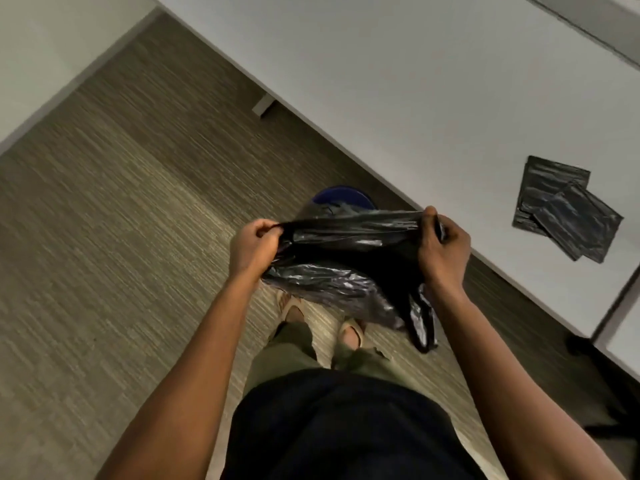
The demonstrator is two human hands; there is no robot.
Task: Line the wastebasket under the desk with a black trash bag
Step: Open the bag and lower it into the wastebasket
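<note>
Both hands stretch a black trash bag open above the floor, beside the desk.

The left hand (254, 245) has its fingers pinched together on the bag's left rim; the black trash bag (341, 268) hangs between the hands, its mouth pulled wide; the wastebasket (341, 196), blue, peeks out just beyond it at the desk (398, 81) edge; the right hand (443, 247) clamps the right rim; folded bags (564, 207) lie near the desk's right end.

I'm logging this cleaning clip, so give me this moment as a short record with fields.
left hand: grips one side of the trash bag's mouth
right hand: grips the other side
trash bag: black, stretched open between both hands, not yet in the wastebasket
wastebasket: blue, on the floor at the desk's edge
desk: white, spare folded bags on top
</note>
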